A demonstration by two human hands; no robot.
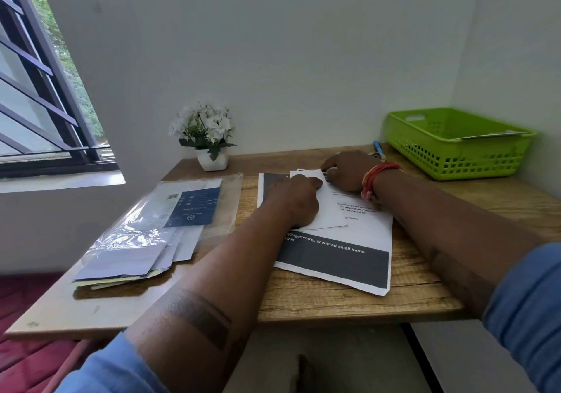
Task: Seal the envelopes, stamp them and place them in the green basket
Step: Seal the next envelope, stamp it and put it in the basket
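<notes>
A white envelope point(329, 215) lies on a printed sheet point(343, 259) in the middle of the wooden table point(334, 301). My left hand point(296, 201) rests on the envelope with curled fingers, its knuckles pressing near the top edge. My right hand point(346, 171) lies just beyond it at the envelope's far edge, fingers bent down on the paper; what they hold is hidden. The green basket point(455, 155) stands at the back right with one envelope point(491, 135) leaning across its rim.
A stack of envelopes and papers under clear plastic point(145, 234) lies at the left of the table. A small white pot of flowers point(209, 137) stands at the back wall. A blue pen-like item point(378, 147) lies behind my right hand. A window is at left.
</notes>
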